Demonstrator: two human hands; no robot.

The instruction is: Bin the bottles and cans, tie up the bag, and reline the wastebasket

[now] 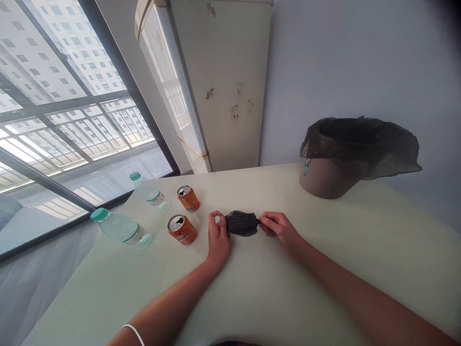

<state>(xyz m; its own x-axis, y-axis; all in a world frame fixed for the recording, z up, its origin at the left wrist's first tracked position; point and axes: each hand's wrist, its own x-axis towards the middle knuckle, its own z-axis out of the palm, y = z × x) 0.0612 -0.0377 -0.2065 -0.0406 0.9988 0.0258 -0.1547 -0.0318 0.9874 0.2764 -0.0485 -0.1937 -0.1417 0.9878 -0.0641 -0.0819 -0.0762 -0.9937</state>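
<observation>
A crumpled black plastic bag (242, 223) is stretched between my two hands, just above or on the pale table. At its left end, my left hand (219, 235) grips it with the fingers curled in. My right hand (275, 225) pinches the bag's right end between thumb and fingers. Left of my left hand stand two opened orange drink cans, the nearer can (182, 229) and the farther can (188, 198). Whether the bag touches the tabletop I cannot tell.
Two clear bottles with green caps, the near bottle (120, 227) and the far bottle (147, 190), stand at the table's left. A brownish bin (326, 179) lined with a dark bag (382, 154) stands at the back right. Behind the table (273, 288) is a worn fridge (223, 62).
</observation>
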